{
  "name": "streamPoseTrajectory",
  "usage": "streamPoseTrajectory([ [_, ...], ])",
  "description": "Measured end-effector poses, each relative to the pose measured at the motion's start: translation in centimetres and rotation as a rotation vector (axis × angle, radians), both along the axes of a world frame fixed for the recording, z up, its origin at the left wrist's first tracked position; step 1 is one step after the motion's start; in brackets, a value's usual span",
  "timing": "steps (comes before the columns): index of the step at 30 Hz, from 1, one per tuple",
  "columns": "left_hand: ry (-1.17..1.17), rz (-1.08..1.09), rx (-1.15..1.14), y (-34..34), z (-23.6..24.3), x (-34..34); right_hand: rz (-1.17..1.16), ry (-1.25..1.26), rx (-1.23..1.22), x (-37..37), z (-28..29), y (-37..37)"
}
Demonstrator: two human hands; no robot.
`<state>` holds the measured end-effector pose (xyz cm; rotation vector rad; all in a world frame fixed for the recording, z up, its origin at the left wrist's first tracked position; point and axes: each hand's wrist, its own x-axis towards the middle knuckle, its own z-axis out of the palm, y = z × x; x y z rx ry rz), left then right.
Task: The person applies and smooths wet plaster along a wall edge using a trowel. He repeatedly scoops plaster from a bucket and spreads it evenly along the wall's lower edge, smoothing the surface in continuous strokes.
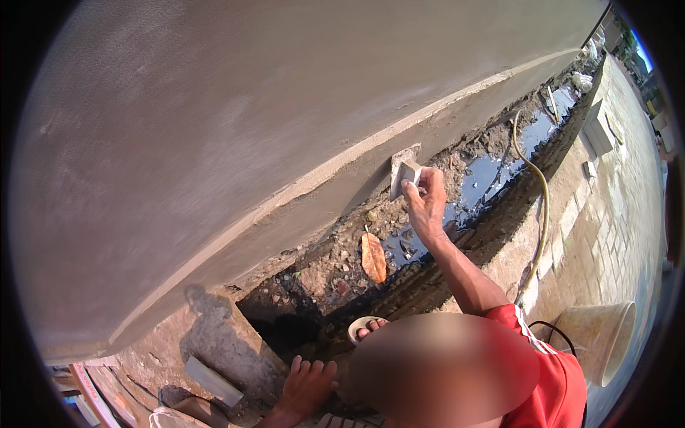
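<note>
My right hand [427,203], its arm stretched out, grips the block-shaped handle of a small plastering float [404,162]. The float's flat plate is at the lower band of the grey plastered wall [214,128], just under a rough ledge [307,182]; whether it touches the wall is hard to tell. Down at the lower edge, my left hand [307,385] is empty with its fingers apart, close to the corner of a concrete slab [239,339]. A pale grey flat bar [214,381] lies on that slab, left of the hand.
A ditch with dark water [485,182] and rubble runs along the wall's foot. A dry brown leaf [372,257] lies in it. A hose [546,207] crosses the right bank, where a bucket [599,339] lies tipped near a paved path [614,242]. A sandalled foot [367,328] shows below.
</note>
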<state>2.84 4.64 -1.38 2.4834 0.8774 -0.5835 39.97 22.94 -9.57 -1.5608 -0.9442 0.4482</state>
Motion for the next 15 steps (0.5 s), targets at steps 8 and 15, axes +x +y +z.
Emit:
streamPoseTrajectory([
  [8,-0.105,0.048,0.034,-1.2,-0.2,-1.1,0.008,0.182,0.291,-2.2,6.9,1.7],
  [15,-0.097,0.049,0.102,-1.7,0.7,-1.4,0.111,-0.05,0.037,-8.0,0.8,-0.1],
])
